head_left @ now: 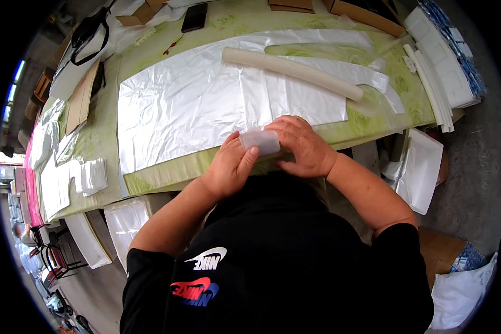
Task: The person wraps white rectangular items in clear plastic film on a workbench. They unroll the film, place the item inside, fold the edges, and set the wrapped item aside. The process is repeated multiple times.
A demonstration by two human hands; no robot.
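My left hand (231,166) and my right hand (300,146) meet close to my chest, both gripping a small folded piece of clear, whitish plastic (260,141). The piece is held just above the near edge of the green-patterned table (150,177). Beyond my hands a large white plastic sheet (178,111) lies flat on the table. A long cream-coloured roll (292,72) rests across the sheet's far part.
Stacks of white packets (448,61) sit at the table's right end, a black phone (194,17) and cardboard boxes (367,14) at the far edge. Small white folded pieces (92,176) lie at the left. White bags and boxes (420,167) stand on the floor to my right.
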